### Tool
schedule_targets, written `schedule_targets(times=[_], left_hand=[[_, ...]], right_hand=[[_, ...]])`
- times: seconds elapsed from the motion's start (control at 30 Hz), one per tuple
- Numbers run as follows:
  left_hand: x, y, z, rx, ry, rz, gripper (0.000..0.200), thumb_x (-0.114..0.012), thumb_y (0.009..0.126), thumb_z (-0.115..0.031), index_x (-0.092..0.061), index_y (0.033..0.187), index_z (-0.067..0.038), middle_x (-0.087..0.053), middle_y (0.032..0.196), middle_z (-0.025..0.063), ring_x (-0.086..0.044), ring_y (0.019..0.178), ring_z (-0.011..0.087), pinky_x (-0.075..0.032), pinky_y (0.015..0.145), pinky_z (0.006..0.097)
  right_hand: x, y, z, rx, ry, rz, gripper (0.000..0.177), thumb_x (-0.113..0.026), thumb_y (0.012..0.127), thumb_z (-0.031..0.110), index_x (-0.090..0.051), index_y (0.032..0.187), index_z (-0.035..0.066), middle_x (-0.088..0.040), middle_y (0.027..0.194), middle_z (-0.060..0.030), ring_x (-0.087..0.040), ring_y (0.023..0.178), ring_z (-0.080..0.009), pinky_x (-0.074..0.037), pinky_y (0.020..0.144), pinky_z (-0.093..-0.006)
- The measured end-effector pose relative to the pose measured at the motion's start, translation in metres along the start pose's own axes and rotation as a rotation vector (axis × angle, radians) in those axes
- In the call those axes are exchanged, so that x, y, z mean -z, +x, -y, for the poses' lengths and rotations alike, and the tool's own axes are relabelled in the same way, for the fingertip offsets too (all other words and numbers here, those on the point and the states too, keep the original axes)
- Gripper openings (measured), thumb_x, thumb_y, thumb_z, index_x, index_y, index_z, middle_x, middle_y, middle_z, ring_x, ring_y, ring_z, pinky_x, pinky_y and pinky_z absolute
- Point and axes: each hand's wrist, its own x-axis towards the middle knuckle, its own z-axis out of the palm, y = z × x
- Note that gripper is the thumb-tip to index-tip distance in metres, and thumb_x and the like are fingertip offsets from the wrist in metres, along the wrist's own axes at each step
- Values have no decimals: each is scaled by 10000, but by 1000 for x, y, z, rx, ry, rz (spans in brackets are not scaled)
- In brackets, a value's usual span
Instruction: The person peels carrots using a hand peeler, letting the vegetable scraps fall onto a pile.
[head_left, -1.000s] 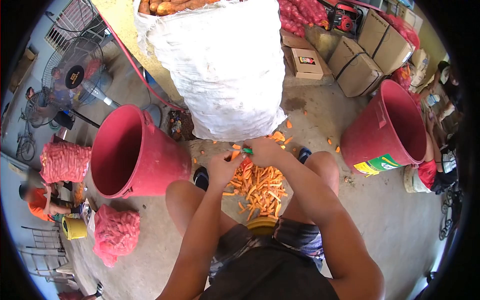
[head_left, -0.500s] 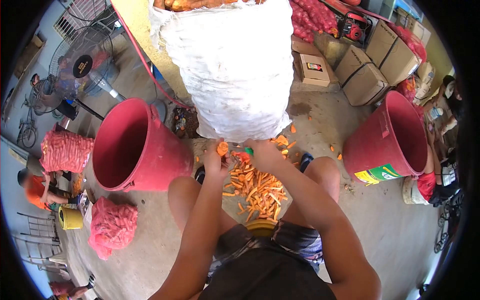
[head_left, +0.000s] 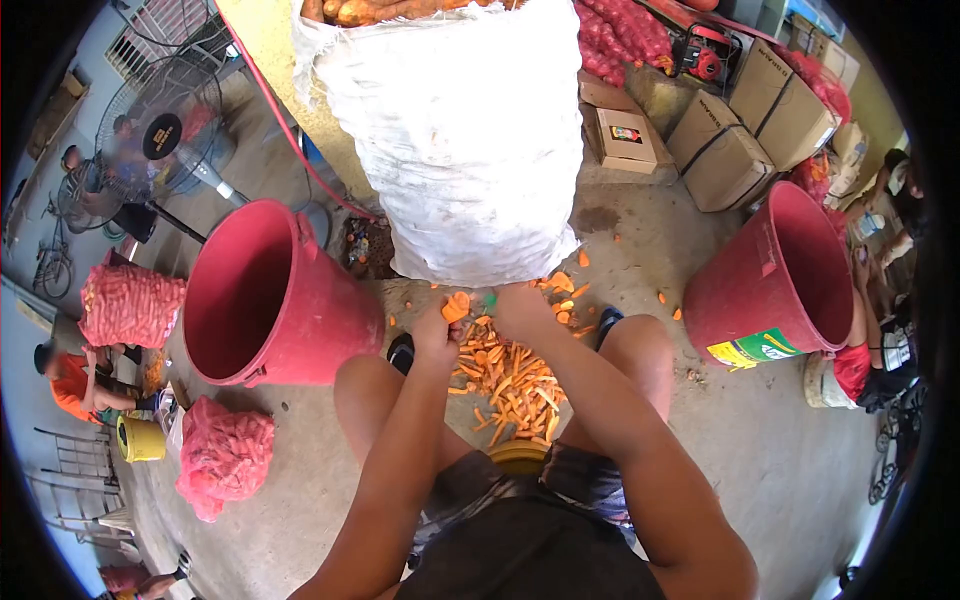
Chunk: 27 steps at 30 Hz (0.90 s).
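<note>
My left hand (head_left: 435, 332) is closed around a carrot (head_left: 457, 306), its cut orange face turned up. Beside it, my right hand (head_left: 522, 312) is closed on a small green-handled tool (head_left: 490, 300); the working end is hidden. Both hands are just in front of a tall white sack (head_left: 460, 150) with whole carrots (head_left: 400, 10) showing at its top. On the floor between my legs, below the hands, lies a heap of orange carrot peelings and pieces (head_left: 515, 385). More orange scraps (head_left: 565, 285) are scattered by the sack's base.
Large red bins stand at left (head_left: 345, 310) and right (head_left: 735, 290). Pink mesh sacks (head_left: 228, 455) lie left, near a yellow bucket (head_left: 140, 437) and a person in orange (head_left: 70, 380). A fan (head_left: 165, 135) stands upper left, cardboard boxes (head_left: 720, 150) upper right. Other people are at far right.
My left hand has tilted the carrot, so a broader orange face shows. My right hand has moved slightly down, and less of the green tool shows. The view has shifted slightly.
</note>
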Motion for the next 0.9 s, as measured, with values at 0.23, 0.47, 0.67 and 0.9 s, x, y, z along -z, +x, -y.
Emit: schedule_targets(times=[0.23, 0.47, 0.67, 0.9], left_hand=[[33, 7, -103, -254, -199, -17, 197, -647, 1042, -301, -644, 1011, -106, -536, 716, -21, -510, 538, 92, -414, 438, 216], [42, -15, -255, -566, -1062, 247, 654, -414, 1078, -619, -543, 1420, -76, -667, 1192, 116, -653, 881, 231, -611, 777, 367], [-140, -51, -315, -939, 130, 447, 452, -593, 1077, -247, -552, 1482, -51, -700, 1239, 56, -631, 939, 151, -502, 899, 334], [-309, -21, -372, -1457, 1600, 71, 533, -587, 1040, -370, -603, 1449, -28, -645, 1445, 151, -634, 1285, 276, -466, 1084, 370]], right_hand=[[59, 1, -45, -228, -48, 83, 265, -717, 863, 167, -755, 1066, 1, -764, 1073, -227, -745, 1031, -398, -602, 895, -473], [110, -32, -49, -223, 183, 0, 282, -582, 922, 117, -691, 1171, 40, -730, 1131, -254, -687, 1084, -455, -542, 944, -526], [111, -26, -62, -200, 213, -67, 270, -576, 920, 126, -695, 1154, 60, -730, 1074, -263, -682, 1078, -455, -535, 932, -536], [115, -4, -73, -188, 178, -67, 260, -571, 928, 138, -705, 1144, 87, -735, 1063, -244, -687, 1071, -447, -542, 916, -529]])
